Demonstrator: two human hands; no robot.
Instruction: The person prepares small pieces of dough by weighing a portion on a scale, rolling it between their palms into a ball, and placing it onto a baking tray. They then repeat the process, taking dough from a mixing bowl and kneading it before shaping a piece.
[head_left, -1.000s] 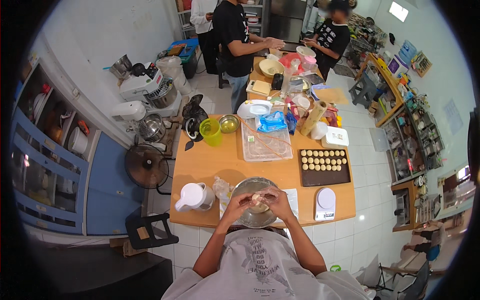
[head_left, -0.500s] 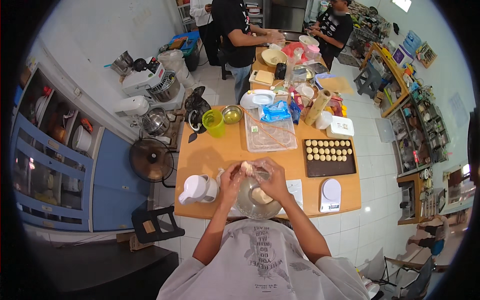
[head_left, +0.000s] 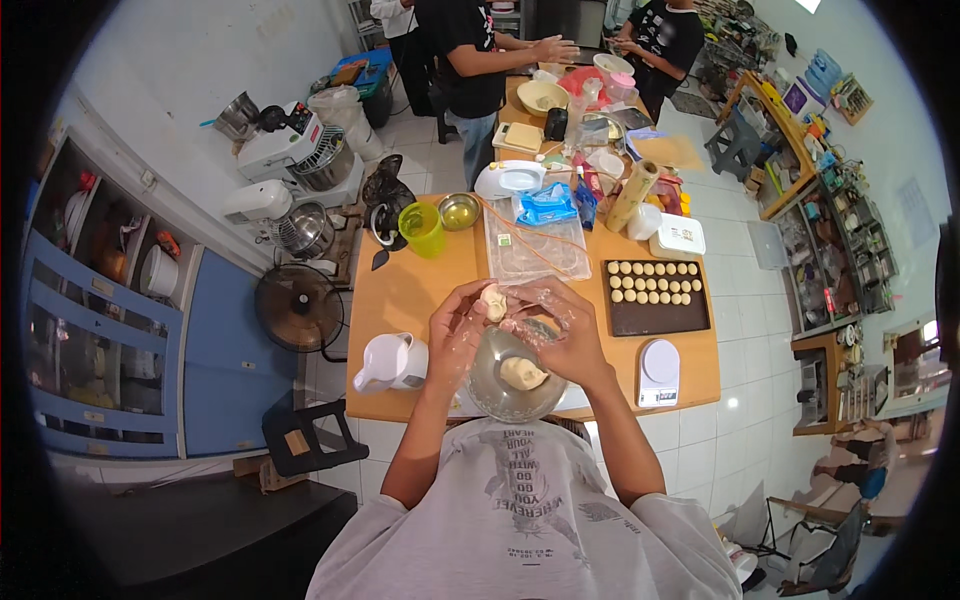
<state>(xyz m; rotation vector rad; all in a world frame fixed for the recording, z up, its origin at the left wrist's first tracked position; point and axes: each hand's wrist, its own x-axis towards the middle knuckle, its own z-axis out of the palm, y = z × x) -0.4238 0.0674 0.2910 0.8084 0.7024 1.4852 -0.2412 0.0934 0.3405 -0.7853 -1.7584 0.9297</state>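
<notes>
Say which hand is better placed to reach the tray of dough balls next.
Likely the right hand: the dark tray lies on that side, nearer to it than to the left hand.

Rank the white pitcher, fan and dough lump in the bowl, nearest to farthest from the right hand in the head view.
1. Dough lump: in the bowl, by the right hand.
2. White pitcher: on the table, to the left.
3. Fan: farther left, past the table edge.

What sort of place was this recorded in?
Probably a small bakery kitchen or baking workshop: there's a large white mixer with a steel bowl, a dark rectangular tray bearing rows of round pale dough balls, and a round metal bowl containing a pale dough lump.
</notes>
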